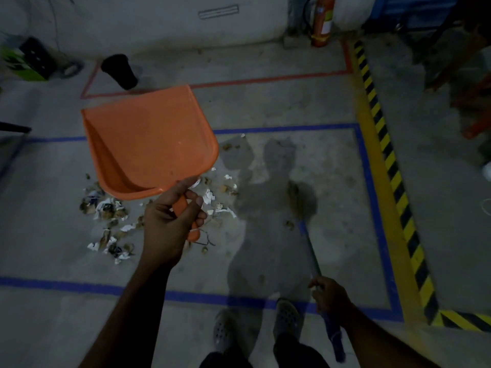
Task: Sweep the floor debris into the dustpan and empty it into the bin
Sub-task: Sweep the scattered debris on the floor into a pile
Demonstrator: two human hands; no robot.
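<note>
My left hand (pixel 170 221) grips the handle of an orange dustpan (pixel 151 139), held up in the air above the floor, its pan showing nothing inside. Below it, scraps of white paper and brown debris (pixel 111 211) lie scattered on the concrete inside a blue-taped rectangle. My right hand (pixel 330 294) grips the blue-handled broom (pixel 313 251), whose bristle head (pixel 300 200) rests on the floor to the right of the debris. A black bin (pixel 119 71) stands at the back left, inside a red-taped outline.
A yellow-and-black hazard stripe (pixel 390 160) runs along the right. A red fire extinguisher (pixel 322 22) stands by the far wall. A green and black box (pixel 26 62) sits at the far left. My feet in grey clogs (pixel 285 318) stand on the near blue tape line.
</note>
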